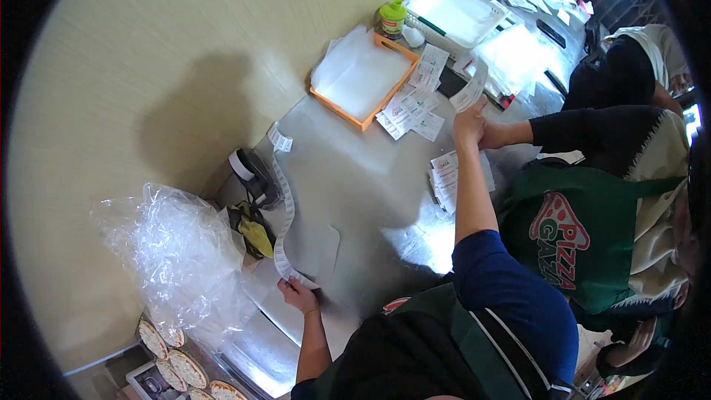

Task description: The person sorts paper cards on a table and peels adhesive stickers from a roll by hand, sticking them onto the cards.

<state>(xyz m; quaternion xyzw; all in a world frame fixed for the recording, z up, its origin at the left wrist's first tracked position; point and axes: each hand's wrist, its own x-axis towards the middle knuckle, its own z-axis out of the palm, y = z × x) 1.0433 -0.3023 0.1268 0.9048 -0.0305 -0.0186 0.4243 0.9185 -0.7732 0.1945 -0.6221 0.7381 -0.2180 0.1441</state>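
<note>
My left hand (298,296) pinches the lower end of a long white strip of printed labels (287,211), which curls up along the table to the wall. My right hand (468,127) reaches far across the table, its fingers closed at the lower edge of a printed paper slip (471,89). A co-worker's hand (498,135) is right beside it; whether that hand also touches the slip I cannot tell. Below my right wrist lies a stack of printed cards (444,178), partly covered by my forearm.
An orange tray (361,125) with white sheets stands by the wall, near loose cards (409,106), a green-lidded container (392,18) and a white basket (474,35). A tape roll (243,165), clear plastic bags (178,259) and pizzas (185,367) are at left. A green-aproned co-worker (570,237) is close at right.
</note>
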